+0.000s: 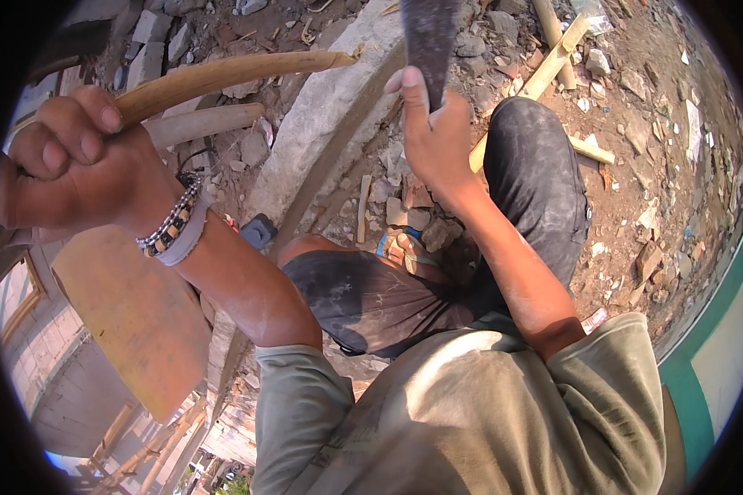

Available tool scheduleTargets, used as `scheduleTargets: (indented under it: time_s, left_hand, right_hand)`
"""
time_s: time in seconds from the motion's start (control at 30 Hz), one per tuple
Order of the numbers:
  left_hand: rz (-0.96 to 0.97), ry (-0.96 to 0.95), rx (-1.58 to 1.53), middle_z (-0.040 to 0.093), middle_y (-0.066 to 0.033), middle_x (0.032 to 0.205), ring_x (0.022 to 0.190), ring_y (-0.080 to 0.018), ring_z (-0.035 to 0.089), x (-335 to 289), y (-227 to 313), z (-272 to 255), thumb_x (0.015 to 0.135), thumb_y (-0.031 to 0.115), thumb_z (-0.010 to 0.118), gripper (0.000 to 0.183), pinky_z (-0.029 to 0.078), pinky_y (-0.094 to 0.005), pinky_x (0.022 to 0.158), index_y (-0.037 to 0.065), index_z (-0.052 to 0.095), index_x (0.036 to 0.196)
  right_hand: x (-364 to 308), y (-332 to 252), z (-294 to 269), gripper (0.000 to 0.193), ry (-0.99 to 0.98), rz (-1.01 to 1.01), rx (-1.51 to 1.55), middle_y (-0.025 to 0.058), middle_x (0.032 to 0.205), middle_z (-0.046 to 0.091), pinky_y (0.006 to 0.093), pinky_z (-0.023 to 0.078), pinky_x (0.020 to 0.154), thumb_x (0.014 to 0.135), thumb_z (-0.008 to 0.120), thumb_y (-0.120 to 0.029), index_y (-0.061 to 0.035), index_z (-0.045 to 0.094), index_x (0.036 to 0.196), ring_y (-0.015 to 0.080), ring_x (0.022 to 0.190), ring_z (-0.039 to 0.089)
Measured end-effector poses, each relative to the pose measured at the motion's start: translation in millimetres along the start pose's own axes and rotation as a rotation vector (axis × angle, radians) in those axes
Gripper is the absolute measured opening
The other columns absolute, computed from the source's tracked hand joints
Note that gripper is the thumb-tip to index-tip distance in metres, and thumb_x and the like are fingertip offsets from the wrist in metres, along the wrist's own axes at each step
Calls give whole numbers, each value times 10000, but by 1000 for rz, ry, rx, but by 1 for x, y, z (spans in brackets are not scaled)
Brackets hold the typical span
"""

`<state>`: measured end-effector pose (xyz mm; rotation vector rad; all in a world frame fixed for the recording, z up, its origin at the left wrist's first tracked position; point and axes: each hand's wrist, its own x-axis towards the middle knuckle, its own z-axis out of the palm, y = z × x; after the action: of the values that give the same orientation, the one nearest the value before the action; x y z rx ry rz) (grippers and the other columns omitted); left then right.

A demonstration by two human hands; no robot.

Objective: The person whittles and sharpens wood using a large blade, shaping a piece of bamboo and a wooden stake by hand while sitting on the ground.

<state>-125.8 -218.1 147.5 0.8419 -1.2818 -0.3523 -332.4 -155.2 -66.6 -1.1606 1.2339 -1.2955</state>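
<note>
Smooth, faintly satin wood or bamboo in long curved tan pole (231,74), ragged at tip. Dull, streaked metal in broad dark-grey blade (430,45). Rough, chalky concrete in long pale-grey beam (326,115). Soft matt cloth in olive-grey short-sleeved shirt (462,404); matt, dust-smudged cloth in dark-grey trousers (532,169). Smooth, rubber- or plastic-looking finish on pale wristband (191,238); shinier beads in black-and-silver bracelet (170,223). Matt, scuffed, wood-like surface on large tan board (132,322).
</note>
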Motion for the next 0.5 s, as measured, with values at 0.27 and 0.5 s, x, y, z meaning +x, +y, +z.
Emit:
scheduleTargets:
  time_s: [0.27,0.5]
  left_hand:
    - [-38,104,33,228,43,478,369,-105,275,1,0,-44,825,393,534,446,317,-270,382,227,221,554]
    - [-24,225,117,202,39,470,374,-110,256,-15,4,-6,812,401,523,451,309,-269,383,221,209,543]
  right_hand:
    - [26,-49,-27,514,-62,139,81,-49,528,391,279,328,435,1039,500,-476,-22,674,874,65,440,375]
    - [-8,-7,1,432,-25,-44,-237,77,558,527,353,435,559,1059,476,-328,0,635,826,199,512,557]
